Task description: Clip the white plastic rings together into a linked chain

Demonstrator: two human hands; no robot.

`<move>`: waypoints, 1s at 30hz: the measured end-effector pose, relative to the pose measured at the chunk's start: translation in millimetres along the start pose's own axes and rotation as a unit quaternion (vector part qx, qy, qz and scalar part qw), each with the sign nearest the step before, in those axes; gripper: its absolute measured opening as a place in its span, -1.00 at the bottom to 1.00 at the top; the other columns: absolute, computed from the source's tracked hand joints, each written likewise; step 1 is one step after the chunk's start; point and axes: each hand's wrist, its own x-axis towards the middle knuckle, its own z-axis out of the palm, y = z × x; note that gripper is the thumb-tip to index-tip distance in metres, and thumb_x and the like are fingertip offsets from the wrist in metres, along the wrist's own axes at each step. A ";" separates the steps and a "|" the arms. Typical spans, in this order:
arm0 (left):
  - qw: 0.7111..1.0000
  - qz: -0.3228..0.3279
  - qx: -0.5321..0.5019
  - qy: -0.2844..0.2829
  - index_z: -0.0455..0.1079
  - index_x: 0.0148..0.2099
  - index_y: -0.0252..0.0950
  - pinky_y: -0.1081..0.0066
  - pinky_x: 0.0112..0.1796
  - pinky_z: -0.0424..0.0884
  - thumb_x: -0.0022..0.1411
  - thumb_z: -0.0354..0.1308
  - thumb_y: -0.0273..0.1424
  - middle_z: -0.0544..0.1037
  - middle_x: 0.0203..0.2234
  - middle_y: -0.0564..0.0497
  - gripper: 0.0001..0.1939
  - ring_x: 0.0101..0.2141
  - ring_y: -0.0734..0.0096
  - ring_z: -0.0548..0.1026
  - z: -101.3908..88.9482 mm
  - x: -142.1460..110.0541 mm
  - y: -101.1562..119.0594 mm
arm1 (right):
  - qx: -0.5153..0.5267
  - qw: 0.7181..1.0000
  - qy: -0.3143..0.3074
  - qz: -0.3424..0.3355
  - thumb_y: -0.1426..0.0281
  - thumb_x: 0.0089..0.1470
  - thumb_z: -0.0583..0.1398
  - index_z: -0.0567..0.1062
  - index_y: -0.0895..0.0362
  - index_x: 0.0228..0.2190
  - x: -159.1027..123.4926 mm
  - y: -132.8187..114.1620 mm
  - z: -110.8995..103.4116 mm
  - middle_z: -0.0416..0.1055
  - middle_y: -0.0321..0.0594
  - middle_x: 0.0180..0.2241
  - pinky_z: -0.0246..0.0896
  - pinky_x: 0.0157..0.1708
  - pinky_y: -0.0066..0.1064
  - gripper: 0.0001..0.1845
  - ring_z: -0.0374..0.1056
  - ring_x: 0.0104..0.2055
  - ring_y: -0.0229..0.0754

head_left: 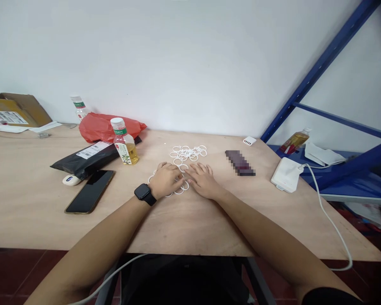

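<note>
Several thin white rings (178, 162) lie on the wooden table in front of me, some in a loose heap (195, 153) farther back. My left hand (167, 180), with a black watch (145, 194) on its wrist, rests over the nearer rings and partly hides them. Its fingers are loosely bent, the thumb apart from them; what lies under the palm is hidden. To its right, my right hand (203, 180) lies palm down with fingers stretched and spread. Its fingertips are beside a ring (184, 167), and I cannot tell whether they touch it.
On the left are a drink bottle (126, 148), a red plastic bag (97, 127), a black parcel (82, 159), a phone (90, 192) and a small white case (71, 180). To the right are a pixelated dark object (239, 162), a white power bank (285, 174) with cable and a small charger (249, 140).
</note>
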 end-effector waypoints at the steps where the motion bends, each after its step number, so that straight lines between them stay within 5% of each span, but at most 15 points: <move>1: 1.000 -0.001 -0.003 -0.002 0.46 -0.37 -0.26 0.16 -0.06 0.22 0.23 0.10 -0.26 0.54 -0.40 -0.02 -0.78 -0.29 0.28 0.45 1.0 -0.2 -0.1 | -0.009 1.000 -0.009 0.011 0.13 0.28 -0.01 0.29 -0.10 0.18 -0.7 -0.8 0.1 0.10 -0.12 0.29 -0.29 0.21 0.27 -0.52 -0.09 0.32 0.20; 7: 1.000 -0.004 -0.019 0.003 0.50 -0.26 -0.22 0.16 -0.06 0.24 0.23 0.11 -0.28 0.59 -0.32 -0.02 -0.82 -0.24 0.25 0.49 3.7 -0.9 -2.8 | 0.017 0.999 0.031 0.018 0.12 0.18 0.14 0.50 -0.01 -0.18 -5.8 2.4 -8.7 0.39 -0.14 0.04 -0.28 0.21 0.18 -0.72 0.13 0.18 0.06; 14: 1.000 -0.003 -0.012 0.003 0.50 -0.22 -0.23 0.16 -0.09 0.26 0.29 0.08 -0.23 0.60 -0.30 -0.03 -0.76 -0.24 0.24 0.50 7.2 -0.7 -5.1 | 0.094 0.994 0.051 0.002 0.24 0.13 0.23 0.50 0.06 -0.44 -2.1 6.6 -12.5 0.51 -0.20 -0.17 -0.05 0.15 -0.03 -0.82 0.35 -0.03 -0.08; 20: 0.999 0.010 -0.042 0.033 0.49 -0.13 -0.22 0.19 -0.08 0.27 0.33 0.07 -0.26 0.62 -0.27 -0.03 -0.78 -0.23 0.28 0.51 7.0 -0.7 -3.7 | 0.206 0.961 0.181 -0.034 0.25 0.07 0.28 0.51 0.05 -0.42 -3.6 -4.9 -13.6 0.50 -0.16 -0.12 0.19 0.03 -0.18 -0.86 0.36 -0.01 -0.07; 23: 0.995 0.021 -0.073 0.064 0.49 -0.17 -0.21 0.22 -0.07 0.28 0.34 0.06 -0.32 0.62 -0.31 0.00 -0.81 -0.27 0.35 0.51 4.4 -0.8 0.8 | 0.232 0.954 0.181 -0.056 0.26 0.06 0.28 0.50 0.05 -0.30 -7.0 -11.0 -14.3 0.50 -0.15 -0.14 0.22 0.02 -0.17 -0.84 0.38 -0.04 -0.06; 27: 0.988 0.040 -0.095 0.114 0.47 -0.19 -0.25 0.27 -0.12 0.30 0.31 0.11 -0.29 0.62 -0.32 0.00 -0.83 -0.31 0.37 0.50 1.2 -1.4 7.1 | 0.249 0.951 0.181 -0.041 0.28 0.01 0.32 0.40 0.06 -0.05 -9.6 -15.4 -14.7 0.46 -0.15 -0.14 0.28 -0.03 -0.18 -0.55 0.39 -0.08 -0.07; 30: 0.986 0.064 -0.100 0.117 0.46 -0.16 -0.25 0.28 -0.15 0.32 0.30 0.12 -0.29 0.62 -0.32 -0.01 -0.83 -0.32 0.37 0.50 0.7 -2.2 9.9 | 0.242 0.951 0.179 -0.065 0.29 0.03 0.31 0.41 0.06 -0.08 -9.1 -15.9 -15.0 0.47 -0.17 -0.18 0.29 -0.06 -0.19 -0.60 0.39 -0.12 -0.08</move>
